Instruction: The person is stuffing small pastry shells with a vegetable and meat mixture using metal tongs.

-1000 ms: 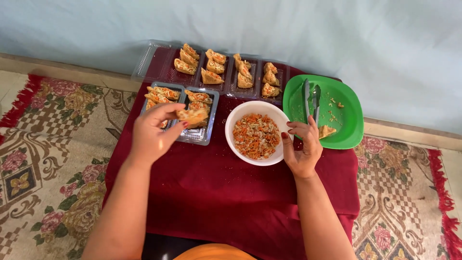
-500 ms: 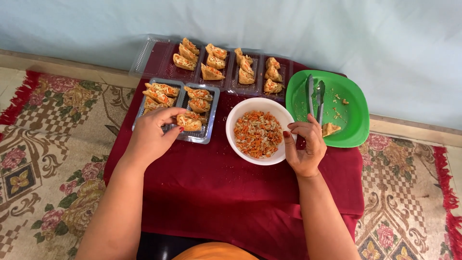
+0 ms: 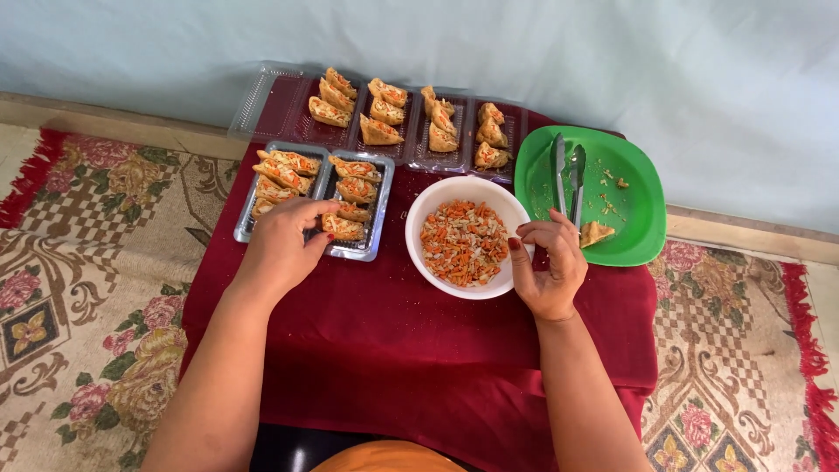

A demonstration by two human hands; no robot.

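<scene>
Red-nailed, my left hand (image 3: 284, 245) pinches a stuffed pastry (image 3: 343, 227) in the near plastic tray (image 3: 247, 225) at 10 o'clock. My right hand (image 3: 549, 267), half-curled and holding nothing, touches the white filling bowl (image 3: 428, 205); at 2 o'clock, tongs (image 3: 568, 179) lie on the green plate (image 3: 642, 218).

Left hand (image 3: 281, 245) stretched forward, palm down, fingers curled in a pinching grip. Right hand (image 3: 549, 267) raised on its edge, fingers loosely bent, thumb up. Both forearms bare.

Bare red cloth (image 3: 393, 341) before white bowl (image 3: 428, 210)
</scene>
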